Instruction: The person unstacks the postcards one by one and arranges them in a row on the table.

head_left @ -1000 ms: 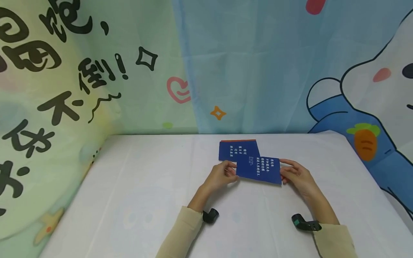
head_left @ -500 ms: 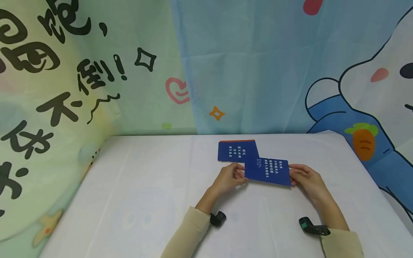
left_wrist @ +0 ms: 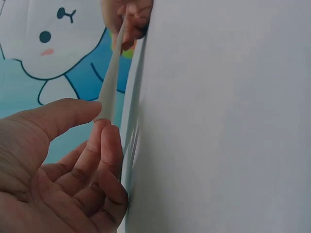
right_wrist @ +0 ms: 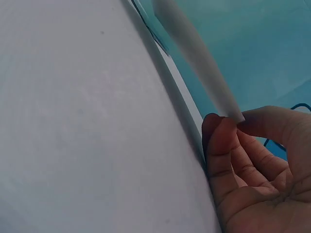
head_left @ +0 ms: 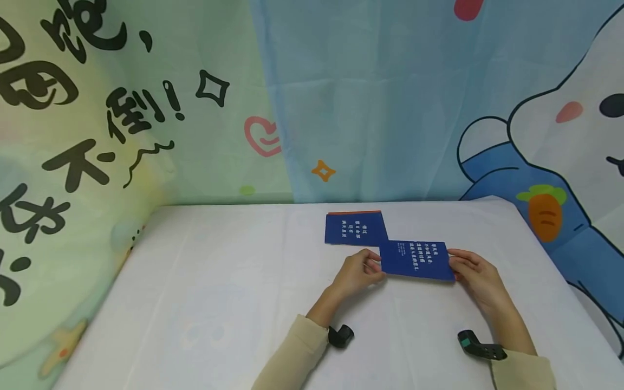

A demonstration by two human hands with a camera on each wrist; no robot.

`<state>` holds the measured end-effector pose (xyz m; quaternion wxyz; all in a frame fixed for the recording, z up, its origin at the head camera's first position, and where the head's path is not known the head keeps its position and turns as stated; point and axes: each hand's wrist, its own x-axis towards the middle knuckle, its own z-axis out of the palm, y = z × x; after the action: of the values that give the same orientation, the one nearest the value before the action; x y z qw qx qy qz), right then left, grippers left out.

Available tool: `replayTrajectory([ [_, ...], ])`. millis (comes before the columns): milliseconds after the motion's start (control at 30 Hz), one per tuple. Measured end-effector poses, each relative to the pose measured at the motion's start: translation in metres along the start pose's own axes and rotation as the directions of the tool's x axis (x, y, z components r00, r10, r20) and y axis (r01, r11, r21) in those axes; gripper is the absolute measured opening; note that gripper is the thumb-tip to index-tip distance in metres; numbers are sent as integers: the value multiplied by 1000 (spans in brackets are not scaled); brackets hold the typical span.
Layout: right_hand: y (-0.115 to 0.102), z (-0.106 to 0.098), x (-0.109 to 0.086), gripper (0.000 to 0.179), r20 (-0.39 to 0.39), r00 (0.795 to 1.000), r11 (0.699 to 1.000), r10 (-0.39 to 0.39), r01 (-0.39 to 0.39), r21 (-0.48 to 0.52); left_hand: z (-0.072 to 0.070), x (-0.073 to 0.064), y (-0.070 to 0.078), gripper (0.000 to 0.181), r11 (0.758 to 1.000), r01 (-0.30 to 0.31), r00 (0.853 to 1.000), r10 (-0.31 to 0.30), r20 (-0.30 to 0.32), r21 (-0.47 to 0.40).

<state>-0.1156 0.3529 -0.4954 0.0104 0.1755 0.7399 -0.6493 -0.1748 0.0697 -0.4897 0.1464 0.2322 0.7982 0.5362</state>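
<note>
A dark blue card (head_left: pixel 416 261) with white printed characters is held between both hands above the table. My left hand (head_left: pixel 359 272) pinches its left end, and my right hand (head_left: pixel 480 277) pinches the right end. In the left wrist view the card (left_wrist: pixel 111 92) appears edge-on as a pale strip between thumb and fingertips. The right wrist view has the pale edge of the card (right_wrist: pixel 206 68) running down to the pinching fingertips. Behind it on the table lies a second blue card (head_left: pixel 355 228), an orange strip showing along its far edge.
A white cloth covers the table (head_left: pixel 219 260). Behind it hangs a printed curtain (head_left: pixel 370 108) with a cartoon rabbit at the right and black lettering at the left. Each wrist carries a small black camera, like the left one (head_left: pixel 341 336).
Both hands have carried the held card to the right and slightly nearer, so it overlaps less of the card behind. The head view has shifted a little.
</note>
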Motion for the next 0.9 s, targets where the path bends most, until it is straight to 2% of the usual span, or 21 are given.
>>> replayTrajectory([
  [133,1,-4,-1,31,-27,999,999,23,-22,42,7,2,3,31,1000,0,1000,0,11,-12],
  [300,2,-10,-2,27,-58,998,993,18,-11,120,15,5,5,31,1000,-1,1000,1,11,-16],
  [467,3,-12,-2,21,-144,989,995,27,-13,94,24,9,8,31,997,49,999,-49,1,-53],
  [600,5,-12,0,21,-215,975,997,60,-50,52,31,11,10,32,994,81,997,-81,-6,-72],
  [900,5,-15,2,23,-326,943,995,69,-91,-52,43,16,14,37,996,83,996,-83,41,-18],
])
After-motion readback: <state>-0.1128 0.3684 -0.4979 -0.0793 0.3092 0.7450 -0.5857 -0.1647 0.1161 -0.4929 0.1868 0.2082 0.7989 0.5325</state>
